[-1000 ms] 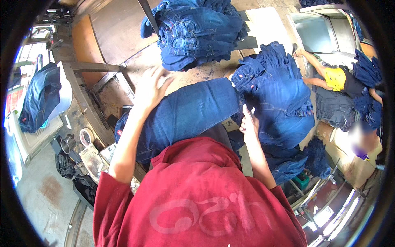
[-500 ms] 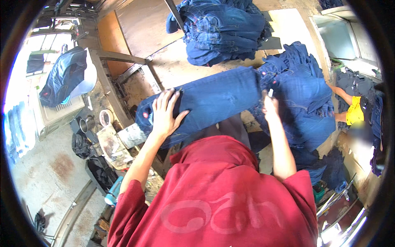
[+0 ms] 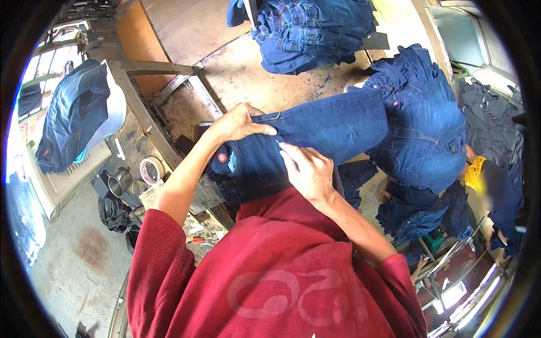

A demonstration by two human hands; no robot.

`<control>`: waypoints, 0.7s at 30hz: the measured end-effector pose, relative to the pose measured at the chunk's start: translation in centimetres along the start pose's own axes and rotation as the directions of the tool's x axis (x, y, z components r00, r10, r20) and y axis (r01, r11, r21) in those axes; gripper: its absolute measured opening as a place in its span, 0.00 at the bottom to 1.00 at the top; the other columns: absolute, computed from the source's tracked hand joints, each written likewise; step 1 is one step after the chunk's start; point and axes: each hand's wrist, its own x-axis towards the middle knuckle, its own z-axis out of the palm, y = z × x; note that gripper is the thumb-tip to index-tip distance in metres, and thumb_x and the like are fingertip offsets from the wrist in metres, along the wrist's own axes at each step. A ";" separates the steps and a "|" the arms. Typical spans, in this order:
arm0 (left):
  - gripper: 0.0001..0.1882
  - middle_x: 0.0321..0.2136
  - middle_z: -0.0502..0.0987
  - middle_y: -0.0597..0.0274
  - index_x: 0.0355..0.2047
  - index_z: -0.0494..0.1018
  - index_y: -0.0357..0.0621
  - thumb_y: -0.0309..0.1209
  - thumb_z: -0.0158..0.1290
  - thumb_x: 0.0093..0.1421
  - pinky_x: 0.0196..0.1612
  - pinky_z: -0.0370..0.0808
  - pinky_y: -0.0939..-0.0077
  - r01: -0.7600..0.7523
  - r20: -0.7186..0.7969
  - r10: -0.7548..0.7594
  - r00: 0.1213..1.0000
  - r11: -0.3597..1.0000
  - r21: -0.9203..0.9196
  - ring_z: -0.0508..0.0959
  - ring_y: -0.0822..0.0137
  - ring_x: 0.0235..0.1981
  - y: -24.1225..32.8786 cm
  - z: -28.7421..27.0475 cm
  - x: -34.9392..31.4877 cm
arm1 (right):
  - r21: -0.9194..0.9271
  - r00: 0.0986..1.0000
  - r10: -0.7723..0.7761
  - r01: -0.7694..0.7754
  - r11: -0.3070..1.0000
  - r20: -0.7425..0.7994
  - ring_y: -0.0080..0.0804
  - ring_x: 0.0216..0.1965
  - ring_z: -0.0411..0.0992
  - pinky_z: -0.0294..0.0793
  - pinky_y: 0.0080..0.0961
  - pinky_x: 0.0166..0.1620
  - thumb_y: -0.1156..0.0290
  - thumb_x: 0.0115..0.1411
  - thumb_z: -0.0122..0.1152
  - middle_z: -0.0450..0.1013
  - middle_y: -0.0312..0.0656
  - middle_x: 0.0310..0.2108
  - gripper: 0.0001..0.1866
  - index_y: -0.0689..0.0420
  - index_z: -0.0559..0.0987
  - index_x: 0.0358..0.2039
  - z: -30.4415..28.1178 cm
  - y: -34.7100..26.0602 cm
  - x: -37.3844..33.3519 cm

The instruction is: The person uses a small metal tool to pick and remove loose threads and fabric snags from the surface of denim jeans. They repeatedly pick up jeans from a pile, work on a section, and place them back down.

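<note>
A pair of blue jeans [image 3: 327, 127] lies stretched out in front of me, its waist end to the left with a small red patch. My left hand [image 3: 248, 123] pinches the far edge of the denim between thumb and fingers. Just right of it, my right hand [image 3: 311, 172] is closed over the jeans, thumb and forefinger close together near the left thumb. Something small and pale shows at these fingertips, too small to name. A loose yellowish thread lies on the cloth's far edge, beside my left hand.
Piled jeans [image 3: 420, 121] lie at the right, with another stack [image 3: 313, 34] at the far side. A wooden frame [image 3: 163, 69] stands to the left. Near it are a tape roll [image 3: 151, 170] and a metal cup [image 3: 119, 183]. Someone in yellow [image 3: 475, 172] sits at far right.
My right hand has come left from the jeans pile to beside my left hand. The left hand has gone from lying flat to pinching the jeans' far edge.
</note>
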 end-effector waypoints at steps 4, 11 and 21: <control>0.16 0.26 0.83 0.53 0.39 0.87 0.37 0.39 0.72 0.62 0.35 0.76 0.62 -0.111 -0.082 0.120 0.989 0.988 0.110 0.78 0.69 0.28 -0.5 -0.7 0.6 | -0.060 0.997 0.064 -0.062 0.996 0.033 0.34 0.24 0.82 0.82 0.33 0.28 0.72 0.63 0.71 0.82 0.37 0.25 0.08 0.52 0.85 0.43 1.9 -0.8 0.7; 0.15 0.26 0.81 0.50 0.36 0.87 0.36 0.37 0.72 0.60 0.34 0.75 0.61 -0.346 -0.156 0.377 0.913 0.919 0.191 0.78 0.57 0.26 -2.1 -0.4 0.9 | -0.143 0.988 0.132 -0.120 0.982 0.077 0.34 0.22 0.82 0.80 0.34 0.26 0.71 0.64 0.69 0.82 0.38 0.23 0.06 0.51 0.85 0.41 4.3 -1.8 2.1; 0.16 0.27 0.82 0.41 0.38 0.87 0.36 0.38 0.72 0.61 0.33 0.77 0.58 -0.349 -0.195 0.395 0.898 0.908 0.229 0.81 0.46 0.26 -2.3 -0.3 1.0 | -0.121 0.971 0.218 -0.206 0.971 0.099 0.38 0.21 0.81 0.79 0.37 0.24 0.71 0.63 0.69 0.79 0.40 0.20 0.03 0.53 0.83 0.34 4.3 -2.3 2.6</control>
